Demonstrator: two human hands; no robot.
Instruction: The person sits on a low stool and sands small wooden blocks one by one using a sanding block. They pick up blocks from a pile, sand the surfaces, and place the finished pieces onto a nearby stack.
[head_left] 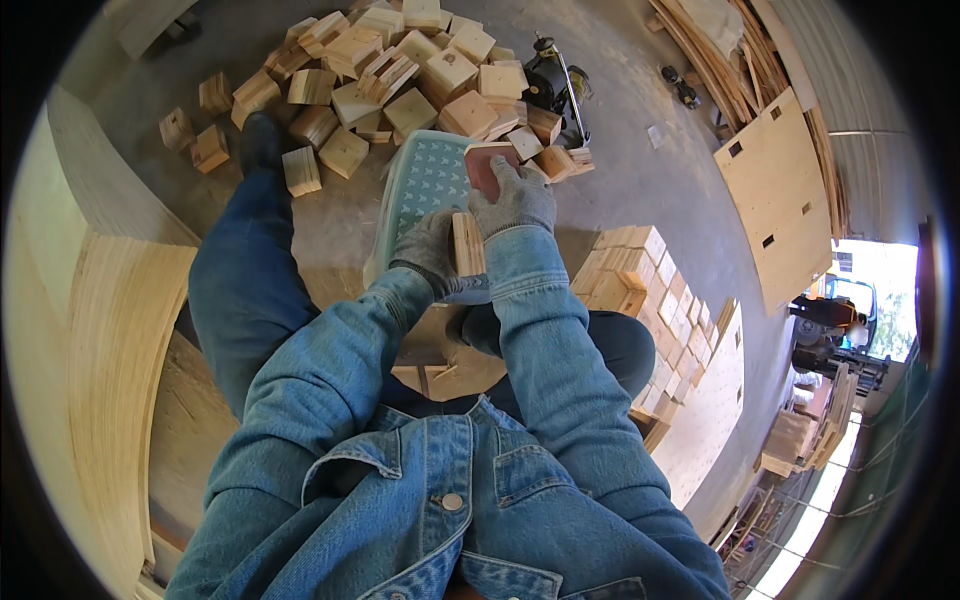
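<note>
A grey knitted glove covers each of my hands. My left hand (430, 250) is closed on a small wooden block (467, 245), which stands on edge with its striped grain facing me. Ahead of it and to the right, my right hand (517, 200) grips a flat reddish-brown sanding pad (484, 165) with a pale edge. Pad and block are apart. Under both hands is a teal plastic stool (425, 175) with a raised pattern on its top. My fingertips are partly hidden behind what they hold.
A loose heap of wooden blocks (410, 75) lies beyond the stool, with a black and yellow tool (560, 90) at its right. Stacked blocks (660, 310) stand on a board at my right. Plywood panels (780, 200) lean farther off; a large plywood piece (110, 340) rises at left.
</note>
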